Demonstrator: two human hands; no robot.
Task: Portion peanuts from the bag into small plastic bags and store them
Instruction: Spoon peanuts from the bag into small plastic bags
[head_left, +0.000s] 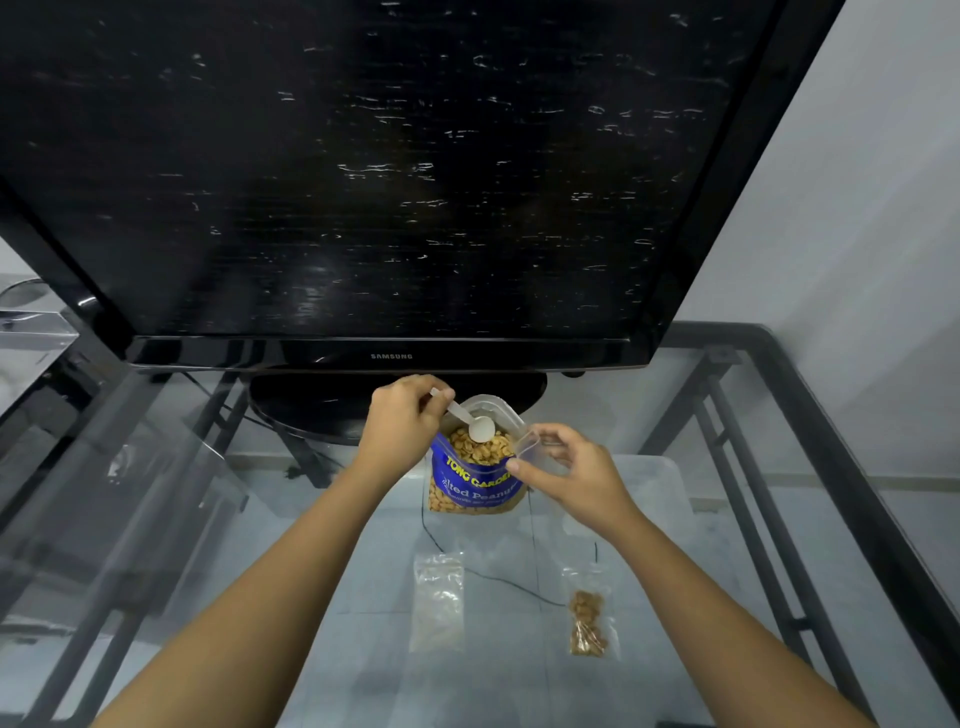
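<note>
A blue peanut bag (475, 480) stands open on the glass table, peanuts showing at its mouth. My left hand (402, 421) grips the handle of a white plastic spoon (479, 429), whose bowl hangs over the bag's mouth. Just right of the bag, my right hand (566, 467) pinches a small clear plastic bag (530, 445) and holds it open. Nearer to me lie a stack of empty small bags (438, 600) and a small bag filled with peanuts (588, 623).
A large black television (363, 182) on its stand (311, 410) fills the space behind the peanut bag. The glass table (727, 519) has a black metal frame. A thin black cable (498, 579) runs beneath the glass.
</note>
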